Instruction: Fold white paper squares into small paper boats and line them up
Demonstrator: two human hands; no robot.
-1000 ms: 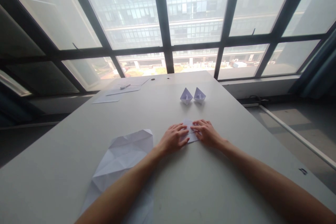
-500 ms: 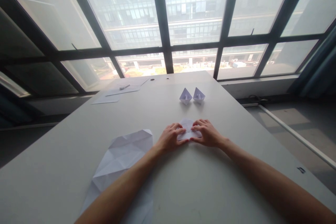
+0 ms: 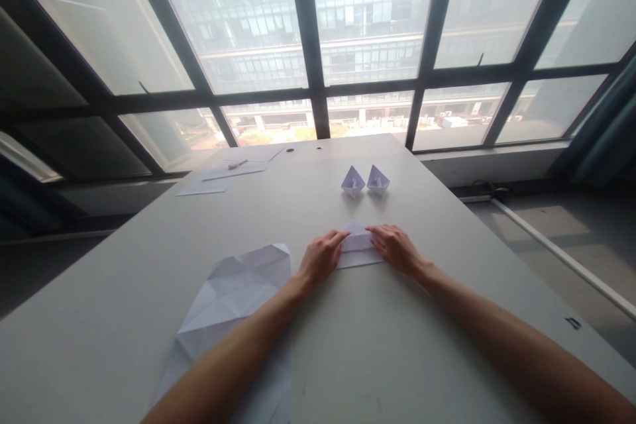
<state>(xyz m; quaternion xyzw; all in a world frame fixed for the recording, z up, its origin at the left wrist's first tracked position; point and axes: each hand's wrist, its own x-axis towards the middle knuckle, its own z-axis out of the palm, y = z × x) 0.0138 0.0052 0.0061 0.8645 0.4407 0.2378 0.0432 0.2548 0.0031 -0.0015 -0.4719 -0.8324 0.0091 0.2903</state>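
A small white folded sheet of paper lies in front of me, with a pointed top and a flap creased across it. On its left edge my left hand grips the paper, its thumb partly hidden behind the fingers. My right hand holds the opposite edge, fingertips on the end of the flap. Just beyond, two folded paper boats stand side by side. A large creased sheet of paper lies at the left, partly covered by my left forearm.
Flat sheets of paper lie at the table's far left, with a small pale object on them. The white table reaches to the windows. A small dark mark is near its right edge.
My fingers have moved off the middle of the folded paper to its two sides. The flap now shows flat across it, and the strip below is uncovered.
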